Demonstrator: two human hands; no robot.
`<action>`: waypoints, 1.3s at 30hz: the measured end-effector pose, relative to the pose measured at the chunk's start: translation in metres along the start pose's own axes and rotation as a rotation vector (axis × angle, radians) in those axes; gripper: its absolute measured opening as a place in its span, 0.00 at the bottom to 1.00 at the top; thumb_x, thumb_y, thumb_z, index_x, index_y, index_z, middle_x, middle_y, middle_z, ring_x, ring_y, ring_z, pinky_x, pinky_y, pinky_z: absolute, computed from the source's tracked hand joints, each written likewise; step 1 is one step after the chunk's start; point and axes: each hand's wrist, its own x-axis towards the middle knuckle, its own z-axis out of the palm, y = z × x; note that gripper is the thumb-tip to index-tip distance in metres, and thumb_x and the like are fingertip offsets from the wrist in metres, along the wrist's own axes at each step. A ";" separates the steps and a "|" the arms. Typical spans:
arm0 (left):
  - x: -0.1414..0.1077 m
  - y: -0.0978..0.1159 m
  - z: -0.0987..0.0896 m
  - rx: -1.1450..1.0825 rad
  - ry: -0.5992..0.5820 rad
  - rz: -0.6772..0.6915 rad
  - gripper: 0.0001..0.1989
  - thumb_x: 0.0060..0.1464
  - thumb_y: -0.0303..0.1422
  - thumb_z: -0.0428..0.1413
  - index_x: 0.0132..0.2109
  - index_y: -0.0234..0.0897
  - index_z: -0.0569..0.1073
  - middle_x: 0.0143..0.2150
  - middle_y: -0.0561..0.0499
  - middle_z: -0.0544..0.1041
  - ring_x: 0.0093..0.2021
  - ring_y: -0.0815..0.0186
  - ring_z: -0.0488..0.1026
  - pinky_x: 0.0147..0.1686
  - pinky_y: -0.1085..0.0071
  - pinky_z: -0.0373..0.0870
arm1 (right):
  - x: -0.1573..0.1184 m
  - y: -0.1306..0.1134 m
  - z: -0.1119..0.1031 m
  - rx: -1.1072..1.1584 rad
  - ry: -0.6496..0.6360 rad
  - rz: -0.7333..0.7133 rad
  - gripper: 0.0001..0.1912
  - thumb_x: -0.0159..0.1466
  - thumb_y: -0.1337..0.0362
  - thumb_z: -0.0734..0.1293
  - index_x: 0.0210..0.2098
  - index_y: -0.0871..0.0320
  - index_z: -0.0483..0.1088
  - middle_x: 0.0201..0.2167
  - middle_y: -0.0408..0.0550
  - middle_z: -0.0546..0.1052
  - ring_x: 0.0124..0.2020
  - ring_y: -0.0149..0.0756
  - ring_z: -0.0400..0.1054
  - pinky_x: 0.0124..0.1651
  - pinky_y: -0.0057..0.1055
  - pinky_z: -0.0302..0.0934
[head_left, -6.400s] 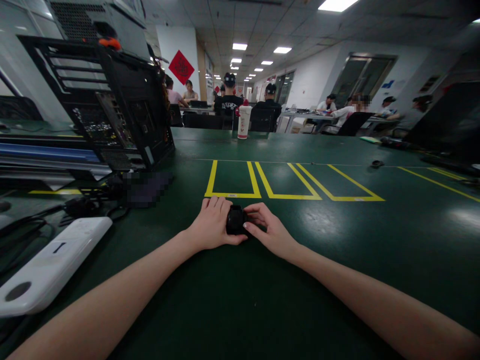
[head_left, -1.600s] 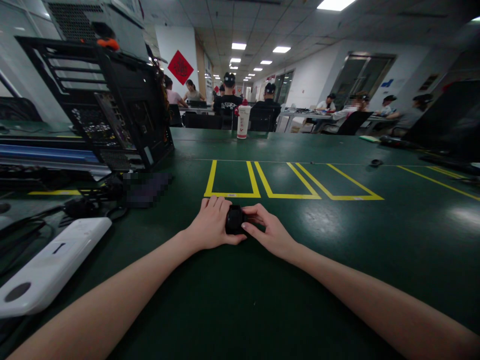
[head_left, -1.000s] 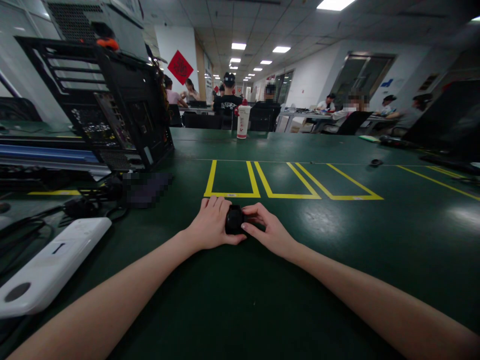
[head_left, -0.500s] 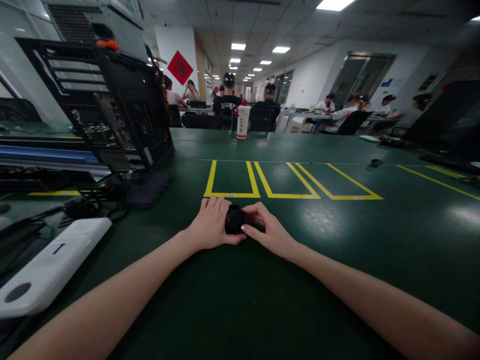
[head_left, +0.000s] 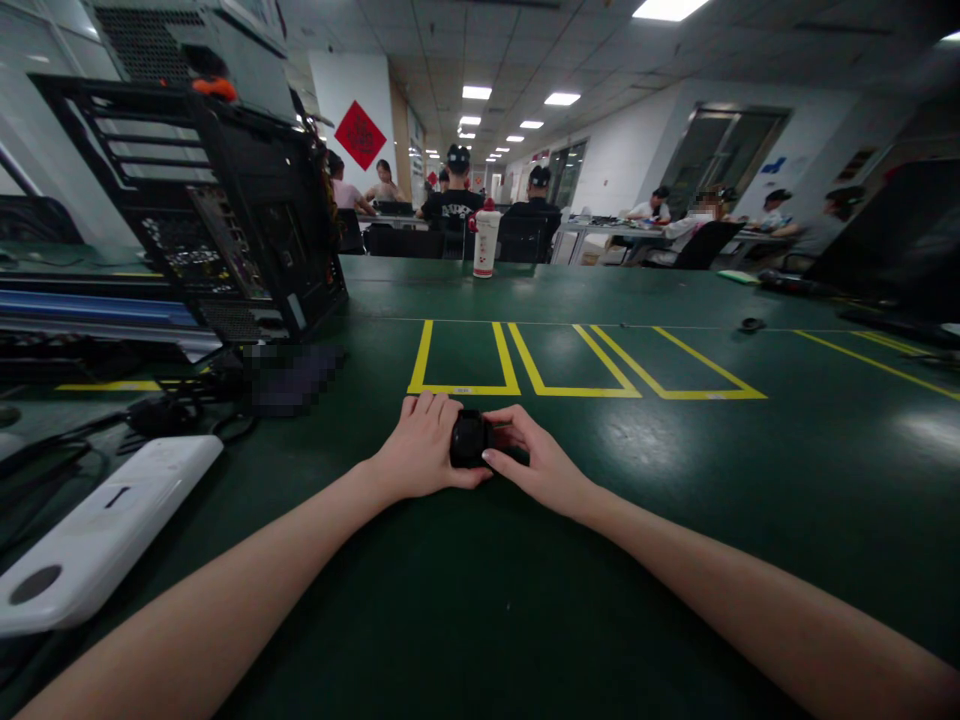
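Note:
A small black rounded object (head_left: 469, 440) sits low over the green table, between my two hands; its exact kind is not plain. My left hand (head_left: 421, 447) is closed around its left side, fingers on the far side and thumb along the near side. From the right, my right hand (head_left: 534, 455) pinches the object's right edge between thumb and fingertips. Part of the object is covered by my fingers. Just beyond my hands, yellow tape outlines (head_left: 465, 390) mark the green table (head_left: 480, 620).
At the left stands an opened black computer case (head_left: 262, 220); cables and a long white device (head_left: 112, 530) lie nearer. A white cup-like bottle (head_left: 486, 243) stands at the far edge. A small black ring-shaped item (head_left: 751, 325) lies right. Several people sit beyond.
My hands and the black object stay almost in place, with the object showing a very slight shift between my fingers. A person in the background has lowered their hands.

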 end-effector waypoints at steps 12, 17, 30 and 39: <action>0.000 -0.001 0.002 0.003 0.008 0.007 0.34 0.41 0.57 0.49 0.44 0.31 0.63 0.40 0.42 0.66 0.41 0.54 0.63 0.41 0.58 0.58 | 0.001 0.002 0.002 -0.030 0.060 -0.050 0.16 0.59 0.67 0.62 0.46 0.55 0.59 0.44 0.48 0.66 0.46 0.37 0.63 0.49 0.41 0.63; 0.000 -0.001 0.003 0.009 0.011 -0.005 0.33 0.41 0.57 0.50 0.43 0.33 0.64 0.40 0.43 0.66 0.40 0.54 0.63 0.41 0.59 0.57 | 0.000 0.000 0.002 -0.033 0.025 -0.030 0.18 0.59 0.67 0.62 0.49 0.55 0.58 0.45 0.50 0.65 0.47 0.38 0.64 0.50 0.43 0.62; 0.000 -0.002 0.002 -0.005 0.009 0.010 0.34 0.41 0.57 0.49 0.44 0.31 0.64 0.40 0.42 0.66 0.40 0.55 0.63 0.41 0.59 0.58 | 0.001 0.001 0.002 -0.019 0.043 -0.029 0.18 0.59 0.67 0.62 0.49 0.54 0.57 0.46 0.49 0.65 0.47 0.37 0.64 0.50 0.42 0.62; 0.000 -0.001 0.001 0.012 0.001 0.005 0.34 0.42 0.57 0.48 0.44 0.30 0.64 0.39 0.42 0.66 0.39 0.55 0.63 0.40 0.59 0.58 | -0.001 -0.003 0.001 -0.021 0.009 -0.055 0.15 0.58 0.68 0.63 0.45 0.55 0.60 0.44 0.48 0.65 0.45 0.36 0.64 0.50 0.41 0.63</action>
